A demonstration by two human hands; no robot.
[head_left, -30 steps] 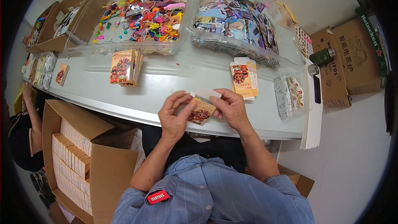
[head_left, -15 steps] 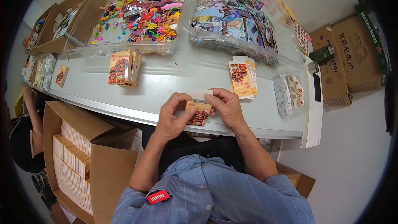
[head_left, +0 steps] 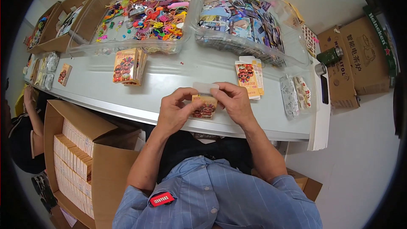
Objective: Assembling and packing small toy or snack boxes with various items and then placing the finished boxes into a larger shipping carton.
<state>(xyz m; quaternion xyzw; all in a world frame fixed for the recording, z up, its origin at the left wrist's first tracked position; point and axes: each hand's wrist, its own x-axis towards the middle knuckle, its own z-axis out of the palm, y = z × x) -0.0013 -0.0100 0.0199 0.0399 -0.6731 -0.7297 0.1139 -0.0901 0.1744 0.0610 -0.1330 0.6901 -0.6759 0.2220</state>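
Two bare hands work on one small orange box (head_left: 207,109), which is held over the near edge of the white table (head_left: 169,75), to the right of the toy tub (head_left: 115,41) and nearer the wearer. The left hand (head_left: 173,109) pinches the box between thumb and fingers, its thumb across the printed front; the right hand (head_left: 234,105) pinches the top edge beside one raised pale flap (head_left: 203,86).

Just in front of the toy tub stands one stack of printed boxes (head_left: 124,68), several deep, the exact count hidden. One lone box (head_left: 64,74) lies in front of the tub's left end. Directly right of the tub sits one card tub (head_left: 294,57), heaped with too many cards to count. Right of the toy tub and nearer the wearer lie at least two flattened boxes (head_left: 248,78); farther right are two clear packets (head_left: 295,96), one phone (head_left: 324,89) and one green flask (head_left: 330,56).

Two open cartons (head_left: 78,34) flank the toy tub's left side. Below it, off the table, one large carton (head_left: 113,178) holds rows of packed boxes (head_left: 72,161), and one co-worker's hand (head_left: 28,97) shows at far left.
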